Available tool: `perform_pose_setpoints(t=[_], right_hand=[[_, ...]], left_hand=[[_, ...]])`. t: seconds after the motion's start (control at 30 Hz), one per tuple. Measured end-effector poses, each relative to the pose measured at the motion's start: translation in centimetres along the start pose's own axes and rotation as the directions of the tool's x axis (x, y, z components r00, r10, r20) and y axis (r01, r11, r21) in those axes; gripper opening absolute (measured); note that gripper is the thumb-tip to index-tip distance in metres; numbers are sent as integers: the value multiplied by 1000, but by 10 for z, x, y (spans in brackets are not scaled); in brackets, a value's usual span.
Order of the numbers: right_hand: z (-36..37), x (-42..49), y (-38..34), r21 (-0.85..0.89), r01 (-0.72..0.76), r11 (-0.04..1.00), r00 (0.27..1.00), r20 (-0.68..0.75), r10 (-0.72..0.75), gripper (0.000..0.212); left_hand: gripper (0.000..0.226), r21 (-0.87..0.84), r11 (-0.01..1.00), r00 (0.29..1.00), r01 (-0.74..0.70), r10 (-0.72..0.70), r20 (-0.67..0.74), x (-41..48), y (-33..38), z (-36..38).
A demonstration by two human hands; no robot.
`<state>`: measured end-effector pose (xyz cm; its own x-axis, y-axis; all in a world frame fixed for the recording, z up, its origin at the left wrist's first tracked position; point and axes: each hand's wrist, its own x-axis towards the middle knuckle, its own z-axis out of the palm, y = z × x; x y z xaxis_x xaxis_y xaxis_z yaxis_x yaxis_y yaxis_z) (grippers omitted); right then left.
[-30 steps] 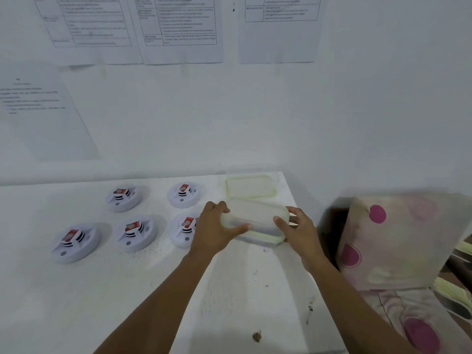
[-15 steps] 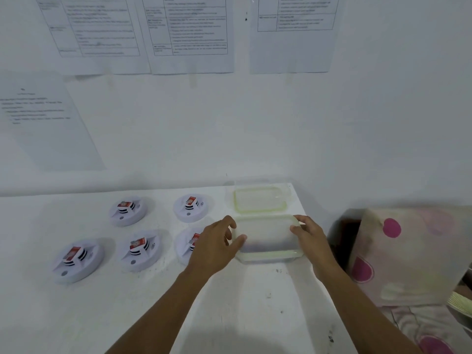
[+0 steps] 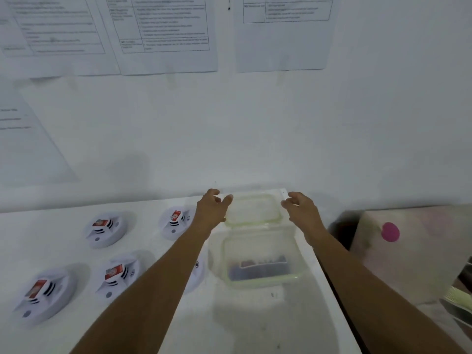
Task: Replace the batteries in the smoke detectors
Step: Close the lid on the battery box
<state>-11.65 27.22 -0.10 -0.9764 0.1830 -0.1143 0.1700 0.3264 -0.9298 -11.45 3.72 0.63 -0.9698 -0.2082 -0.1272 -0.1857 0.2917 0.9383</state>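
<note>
Several white round smoke detectors lie on the white table point(image 3: 255, 325), each with a red-labelled battery on top; one point(image 3: 107, 227) is at the back, another point(image 3: 118, 275) nearer. A clear plastic container point(image 3: 258, 256) with a green rim stands near the table's right edge and holds dark batteries point(image 3: 258, 268). Behind it sits a second clear green-rimmed container point(image 3: 251, 209). My left hand point(image 3: 212, 209) and my right hand point(image 3: 301, 208) hover at its two sides, fingers spread, holding nothing.
Printed sheets point(image 3: 163, 31) hang on the white wall behind the table. To the right of the table lies a pale cushion point(image 3: 408, 249) with pink dots. My left forearm covers part of one detector point(image 3: 196, 274).
Both hands have let go of the near container with the batteries and moved back to the far container. The view has shifted closer.
</note>
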Motion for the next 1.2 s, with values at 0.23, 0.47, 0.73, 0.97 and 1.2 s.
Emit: perform_pose_setpoints(t=[0.23,0.47,0.73,0.97,1.2], right_hand=[[0,31,1,99,-28,995,998,65,22,19],[7,54,8,-361,49,931,997,71,-25,41],[12,66,3,-523,-24,852,986,128,106,66],[-4,60,-3,-330,-97,939,981,127,146,24],[-45,58,-34,195,2,981,996,85,-19,29]], left_hand=[[40,-99,995,994,3,-14,-108,21,-8,13],[42,-28,998,973,-60,52,-226,22,-14,-12],[40,-21,997,957,-74,65,-282,17,-20,-39],[36,-16,998,960,-68,62,-274,12,-24,-43],[35,-35,998,967,-58,48,-248,10,-28,-40]])
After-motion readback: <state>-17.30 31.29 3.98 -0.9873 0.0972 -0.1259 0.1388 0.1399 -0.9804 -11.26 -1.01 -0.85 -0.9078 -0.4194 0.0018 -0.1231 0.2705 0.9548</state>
